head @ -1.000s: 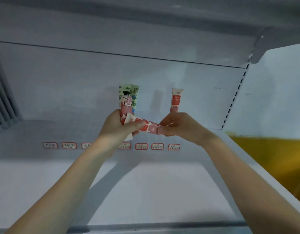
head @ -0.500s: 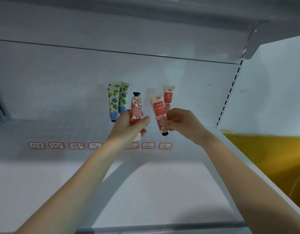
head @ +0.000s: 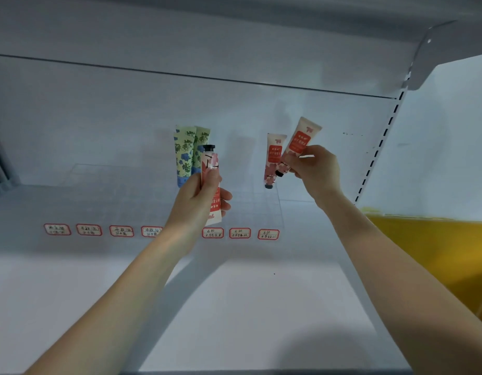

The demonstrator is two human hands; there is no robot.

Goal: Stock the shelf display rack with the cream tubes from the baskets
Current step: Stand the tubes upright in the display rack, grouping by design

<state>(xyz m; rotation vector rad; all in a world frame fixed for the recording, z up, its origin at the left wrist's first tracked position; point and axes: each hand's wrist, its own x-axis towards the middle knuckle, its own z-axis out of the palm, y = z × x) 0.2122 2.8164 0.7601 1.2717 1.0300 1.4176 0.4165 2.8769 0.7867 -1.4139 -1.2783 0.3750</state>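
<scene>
My left hand (head: 199, 197) grips a pink flowered cream tube (head: 210, 169) with its black cap pointing up, in front of two green and blue flowered tubes (head: 189, 152) that stand in the clear display rack (head: 250, 196). My right hand (head: 314, 171) pinches another pink tube with a red label (head: 298, 143), tilted, cap down, just right of a matching pink tube (head: 273, 158) that stands cap down in the rack. Both held tubes are off the shelf.
A row of red-edged price labels (head: 239, 233) runs along the rack's front edge. The white shelf floor (head: 234, 307) lies below my arms, another shelf (head: 234, 17) hangs overhead. A slotted upright (head: 380, 144) and a yellow surface (head: 437, 253) are at the right.
My right hand has carried its pink tube up and to the right, beside the standing pink tube. My left hand has stayed near the green tubes with its tube upright.
</scene>
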